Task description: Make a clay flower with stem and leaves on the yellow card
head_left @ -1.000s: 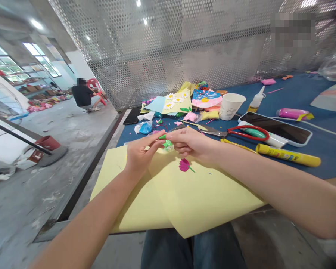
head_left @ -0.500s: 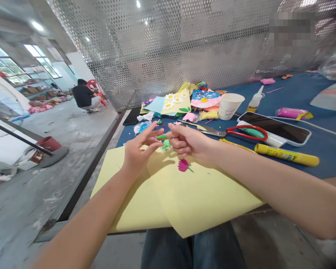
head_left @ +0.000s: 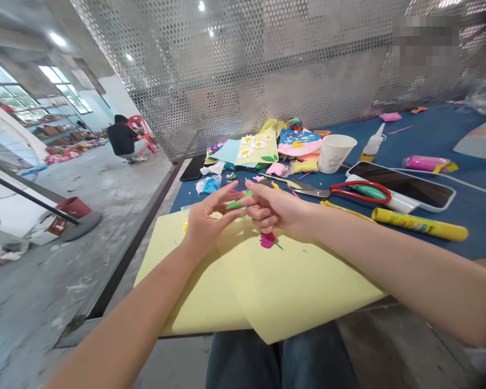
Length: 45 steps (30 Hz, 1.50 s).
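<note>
A small green pointed piece point(head_left: 234, 205) lies between my two hands, resting on an outstretched finger. My left hand point(head_left: 206, 216) is beside it with fingers apart and curved, its thumb tip near the other hand's fingers. My right hand point(head_left: 271, 208) has its lower fingers curled and its index finger and thumb around green material; the exact grip is partly hidden. Just below the right hand, a magenta flower with a green stem point(head_left: 268, 241) lies on the pale yellow paper point(head_left: 275, 292). Yellow bits point(head_left: 185, 225) show beside my left wrist.
Red-handled scissors point(head_left: 360, 190), a phone point(head_left: 405, 183), a yellow glue stick point(head_left: 421, 224), a paper cup point(head_left: 335, 154) and a glue bottle point(head_left: 372, 145) stand or lie to the right. Behind the hands are craft cards point(head_left: 257, 149). A person point(head_left: 123, 139) crouches far left.
Both hands have shifted slightly closer together, and the right hand now covers part of the magenta flower. A second bit of green shows at the right fingertips. The view has shifted slightly.
</note>
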{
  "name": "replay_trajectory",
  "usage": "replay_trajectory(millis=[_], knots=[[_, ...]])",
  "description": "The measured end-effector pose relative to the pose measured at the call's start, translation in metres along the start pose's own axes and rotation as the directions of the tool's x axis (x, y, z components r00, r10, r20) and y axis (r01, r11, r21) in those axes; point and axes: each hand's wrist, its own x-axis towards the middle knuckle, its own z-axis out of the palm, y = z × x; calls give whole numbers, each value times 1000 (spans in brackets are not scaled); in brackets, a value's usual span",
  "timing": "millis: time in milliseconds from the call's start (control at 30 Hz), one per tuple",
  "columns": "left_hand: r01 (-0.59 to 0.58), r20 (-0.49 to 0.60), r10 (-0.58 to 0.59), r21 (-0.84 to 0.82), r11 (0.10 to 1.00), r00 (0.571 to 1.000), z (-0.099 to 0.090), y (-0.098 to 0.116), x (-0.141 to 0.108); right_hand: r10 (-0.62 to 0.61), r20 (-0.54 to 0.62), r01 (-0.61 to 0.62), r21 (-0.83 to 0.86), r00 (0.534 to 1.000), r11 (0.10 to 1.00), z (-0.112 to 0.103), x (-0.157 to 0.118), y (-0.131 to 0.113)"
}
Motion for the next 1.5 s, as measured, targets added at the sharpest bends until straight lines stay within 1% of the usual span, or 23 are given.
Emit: replay_trajectory(millis=[167,400,667,733,833,933,1000,1067,1200,1300,1400,1500], knots=[[-20,3,20,-25,999,1000,2,2,1,-8,42,8,9,999,1000,1,-1,0],[4,-6,-5,-144,990,1000,5,3,1,-4,74,3,14,997,1000,0,0,1],[-42,6,43,-128,991,999,4,3,1,27,114,-24,-24,993,999,-8,1,3],[-35,0,36,-112,993,999,5,3,1,23,98,-19,-46,995,999,-8,1,4],[-27,-2,27,-86,996,1000,6,3,1,-21,60,28,-119,998,993,-5,2,6],[-79,27,80,-33,996,996,6,3,2,-93,-20,88,-175,995,981,-4,6,10],[-104,52,103,28,994,993,6,2,3,-136,-81,118,-198,987,973,-5,9,12],[-105,63,101,74,992,993,6,1,3,-161,-122,132,-215,979,968,-6,10,12],[-121,59,116,99,988,992,3,-2,3,-213,-173,168,-239,962,956,-5,9,11],[-79,49,74,111,991,996,0,-3,3,-264,-210,212,-241,941,947,-6,9,9],[-18,58,12,118,993,998,-3,-5,5,-231,-233,191,-182,945,964,-10,11,6],[4,51,-12,150,989,999,-6,-9,8,-150,-207,146,-35,967,989,-14,12,2]])
